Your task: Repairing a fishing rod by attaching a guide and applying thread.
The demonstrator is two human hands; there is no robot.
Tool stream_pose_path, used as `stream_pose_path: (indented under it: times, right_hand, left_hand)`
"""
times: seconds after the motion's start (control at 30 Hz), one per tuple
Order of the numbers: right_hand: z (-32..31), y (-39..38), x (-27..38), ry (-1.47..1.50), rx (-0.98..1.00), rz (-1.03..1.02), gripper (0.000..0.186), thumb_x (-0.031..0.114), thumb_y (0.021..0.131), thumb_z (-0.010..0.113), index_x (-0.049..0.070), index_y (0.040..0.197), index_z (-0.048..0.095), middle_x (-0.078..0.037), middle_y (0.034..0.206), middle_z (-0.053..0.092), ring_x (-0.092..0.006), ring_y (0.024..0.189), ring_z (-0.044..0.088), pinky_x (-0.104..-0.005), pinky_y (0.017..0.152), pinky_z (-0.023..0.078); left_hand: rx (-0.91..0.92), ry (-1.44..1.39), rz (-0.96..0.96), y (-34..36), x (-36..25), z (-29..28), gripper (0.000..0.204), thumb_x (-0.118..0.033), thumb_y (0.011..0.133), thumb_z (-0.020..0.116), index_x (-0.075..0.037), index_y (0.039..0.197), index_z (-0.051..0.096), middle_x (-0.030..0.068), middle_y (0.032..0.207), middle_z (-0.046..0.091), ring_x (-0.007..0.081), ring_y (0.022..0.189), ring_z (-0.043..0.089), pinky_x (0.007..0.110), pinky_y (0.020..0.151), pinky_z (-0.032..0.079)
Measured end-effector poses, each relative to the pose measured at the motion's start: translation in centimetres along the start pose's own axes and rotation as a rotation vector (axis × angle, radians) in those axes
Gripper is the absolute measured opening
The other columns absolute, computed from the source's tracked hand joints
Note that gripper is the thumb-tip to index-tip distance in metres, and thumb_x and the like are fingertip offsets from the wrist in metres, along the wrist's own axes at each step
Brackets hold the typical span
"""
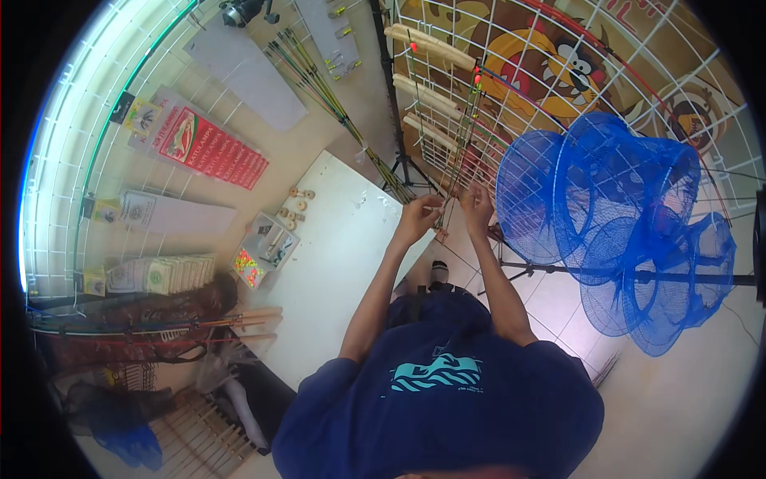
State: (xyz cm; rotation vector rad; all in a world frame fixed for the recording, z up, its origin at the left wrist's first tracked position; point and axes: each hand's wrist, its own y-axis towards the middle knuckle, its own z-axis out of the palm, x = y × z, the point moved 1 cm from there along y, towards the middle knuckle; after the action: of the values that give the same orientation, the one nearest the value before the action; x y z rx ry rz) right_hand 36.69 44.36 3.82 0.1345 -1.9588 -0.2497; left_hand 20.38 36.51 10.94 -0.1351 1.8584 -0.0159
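My left hand [420, 219] is raised just past the far right corner of the white table, its fingers curled in a pinch. A short way to its right, my right hand [476, 209] is held up with bent fingers pressed together. Whatever sits in the fingertips is too fine to make out, perhaps a thin line. Beside and behind both hands stand slim fishing rods [456, 164], with small red floats [477, 78] near their upper ends. A bundle of thin bamboo poles [343, 120] leans down toward my left hand.
On the white table [343, 239], an open box [267, 249] of colourful beads stands beside several small spools [297, 209]. Blue mesh fish traps [614, 215] hang at right from a white wire grid [558, 120]. Packaged tackle [199, 140] hangs at left.
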Motion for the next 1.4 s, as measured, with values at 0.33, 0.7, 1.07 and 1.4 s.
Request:
stream_pose_path:
  times: [0.33,0.7,1.07,1.4]
  right_hand:
    - [2.4,-11.0,1.4,0.167,0.547,0.199,0.022,0.003,0.088,0.054,0.006,0.108,0.061,-0.01,0.086,0.069,-0.0203,0.078,0.069,-0.0324,0.071,0.053]
    - [7.7,-14.9,6.3,0.219,1.031,0.006,0.031,0.002,0.09,0.05,0.008,0.12,0.058,-0.01,0.095,0.07,-0.0166,0.083,0.066,-0.03,0.071,0.052]
    - [14.3,-23.7,11.0,0.301,1.06,0.076,0.029,0.004,0.094,0.047,0.006,0.121,0.057,-0.01,0.092,0.07,-0.0126,0.073,0.063,-0.0258,0.064,0.05]
    - [21.7,-31.7,17.7,0.442,1.157,-0.005,0.025,0.004,0.092,0.05,0.006,0.116,0.058,-0.009,0.087,0.069,-0.0107,0.069,0.061,-0.0239,0.061,0.049]
  left_hand:
    - [-0.233,-0.145,-0.229,-7.0,5.5,1.1,0.022,-0.014,0.093,0.061,0.001,0.11,0.065,0.0105,0.094,0.07,0.015,0.079,0.068,0.028,0.07,0.055]
    - [-0.7,-0.333,-0.414,-18.5,9.2,-3.1,0.024,-0.017,0.095,0.058,-0.001,0.113,0.063,0.0116,0.097,0.069,0.0188,0.08,0.069,0.028,0.066,0.055]
    - [-1.124,-0.376,-0.354,-31.9,10.8,-11.6,0.028,-0.019,0.096,0.057,-0.002,0.117,0.06,0.01,0.098,0.068,0.0171,0.08,0.068,0.026,0.068,0.052]
    - [-1.668,-0.175,-0.055,-41.4,9.6,-21.0,0.024,-0.02,0.093,0.064,-0.001,0.107,0.061,0.0047,0.093,0.063,0.0097,0.083,0.058,0.023,0.073,0.046]
